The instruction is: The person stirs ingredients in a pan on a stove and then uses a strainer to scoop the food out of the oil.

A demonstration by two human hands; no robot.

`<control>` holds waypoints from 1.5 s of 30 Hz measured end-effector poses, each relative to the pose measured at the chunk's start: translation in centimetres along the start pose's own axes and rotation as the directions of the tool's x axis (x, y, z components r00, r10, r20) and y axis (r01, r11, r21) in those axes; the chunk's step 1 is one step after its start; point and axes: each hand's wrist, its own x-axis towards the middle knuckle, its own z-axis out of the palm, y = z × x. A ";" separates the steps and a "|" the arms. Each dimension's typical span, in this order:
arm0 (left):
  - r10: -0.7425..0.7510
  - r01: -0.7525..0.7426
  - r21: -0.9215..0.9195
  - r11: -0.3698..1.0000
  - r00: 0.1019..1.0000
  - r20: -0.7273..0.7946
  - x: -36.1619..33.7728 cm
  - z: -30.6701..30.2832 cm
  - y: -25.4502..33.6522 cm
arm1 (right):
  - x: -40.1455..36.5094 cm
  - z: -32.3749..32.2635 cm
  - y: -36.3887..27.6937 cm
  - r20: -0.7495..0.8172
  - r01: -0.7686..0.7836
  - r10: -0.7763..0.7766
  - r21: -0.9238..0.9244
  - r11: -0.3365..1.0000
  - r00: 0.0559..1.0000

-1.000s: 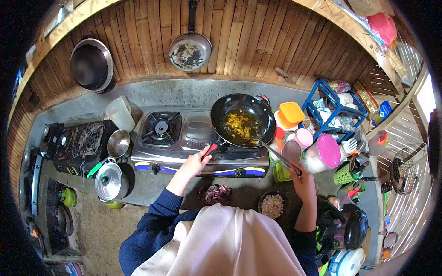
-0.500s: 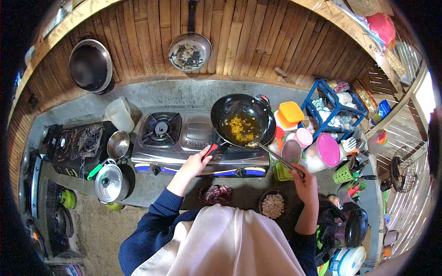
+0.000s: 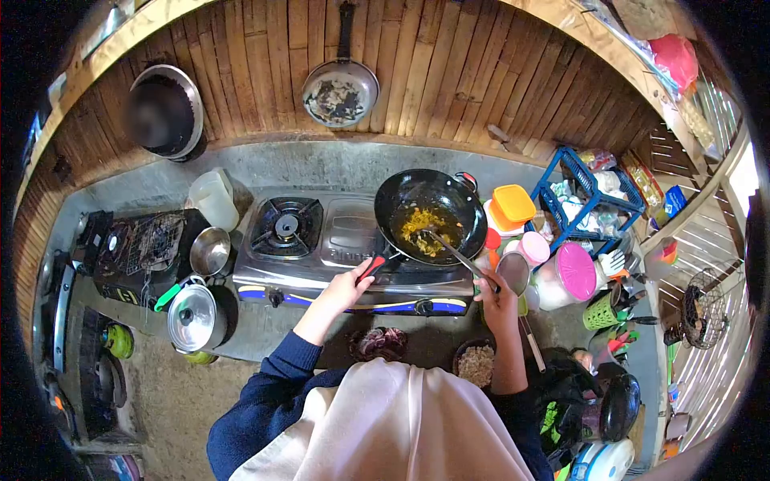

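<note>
A black wok (image 3: 459, 204) sits on the right burner of a steel two-burner stove (image 3: 345, 240), with yellow food (image 3: 423, 225) in it. My left hand (image 3: 348, 286) grips the wok's red-and-black handle (image 3: 372, 265). My right hand (image 3: 499, 298) holds a long metal spatula (image 3: 457, 255) whose tip rests in the food. A small bowl of chopped brownish bits (image 3: 476, 362) and a dark reddish heap (image 3: 378, 341) lie on the counter in front of me.
Lidded plastic jars (image 3: 565, 276) and an orange-lidded tub (image 3: 512, 205) crowd the wok's right. A blue rack (image 3: 592, 192) stands behind them. Left of the stove: a white jug (image 3: 213, 199), a steel bowl (image 3: 209, 252), a lidded pot (image 3: 192, 317). Pans hang on the bamboo wall (image 3: 342, 90).
My right hand has moved left and closer to the stove, pushing the spatula tip from the wok's rim into the middle of the food. My left hand stays on the handle.
</note>
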 end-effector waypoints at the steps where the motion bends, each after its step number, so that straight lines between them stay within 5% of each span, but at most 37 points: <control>1: 0.013 -0.013 -0.009 1.000 1.000 -0.004 -0.1 -0.1 0.1 | 0.6 0.5 0.7 -0.019 -0.005 0.005 -0.013 1.000 1.000; 7: -0.036 0.036 -0.020 0.999 0.999 0.031 -0.1 -0.2 0.3 | 3.7 2.6 2.6 -0.007 0.154 -0.157 -0.170 0.973 0.988; 9: -0.024 0.025 -0.033 0.999 0.999 0.025 -0.1 -0.1 0.2 | 4.5 3.5 2.6 -0.023 0.099 -0.099 -0.002 0.995 0.995; 17: 0.001 -0.001 -0.010 1.000 1.000 0.007 -0.2 -0.3 0.5 | 6.9 3.8 4.2 -0.042 0.054 -0.059 -0.114 0.992 0.997; 25: -0.032 0.033 -0.027 0.999 0.999 0.036 0.0 -0.2 0.3 | 3.9 1.2 4.0 -0.060 0.059 -0.059 -0.007 0.998 0.996; 31: 0.021 -0.021 0.006 1.000 1.000 -0.017 0.0 0.1 0.0 | 1.1 -2.0 3.5 -0.022 0.029 -0.034 -0.191 0.981 0.999; 35: 0.013 -0.013 0.002 1.000 1.000 -0.003 -0.2 -0.3 0.5 | -0.8 -3.4 0.9 -0.054 -0.032 0.027 -0.091 0.995 0.998; 37: -0.013 0.012 0.017 1.000 1.000 0.010 -0.4 -0.6 1.0 | -1.4 -4.4 -0.2 -0.037 -0.116 0.110 -0.251 0.961 0.993; 40: -0.010 0.010 0.014 1.000 1.000 0.005 -0.4 -0.6 1.1 | -2.1 -5.4 -0.3 -0.033 0.020 -0.031 -0.295 0.955 0.999; 45: -0.011 0.011 0.008 1.000 1.000 0.008 -0.1 -0.2 0.4 | -2.8 -6.2 -1.8 -0.033 -0.016 0.005 -0.332 0.943 0.999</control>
